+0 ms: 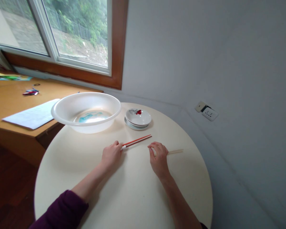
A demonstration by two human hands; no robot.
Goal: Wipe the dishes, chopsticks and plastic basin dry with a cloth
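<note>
A pair of red chopsticks [139, 140], one brighter than the other, points away to the right from my left hand [112, 152]. The fingers of that hand are closed around their near end, where a small white piece [123, 147] shows. My right hand [159, 156] is curled just right of the red tips, its thumb and forefinger brought close together. From its right side stick out thin pale wooden chopsticks [176, 151]; the part within or under the fingers is mostly hidden. Both hands are low over the round cream table [133, 197].
A wide translucent basin [95, 127] with blue marks in its bottom stands at the table's back left. Stacked white dishes [139, 119] sit right of it. A wooden desk [4, 109] with white paper [33, 114] adjoins on the left. The wall [240, 133] borders the right.
</note>
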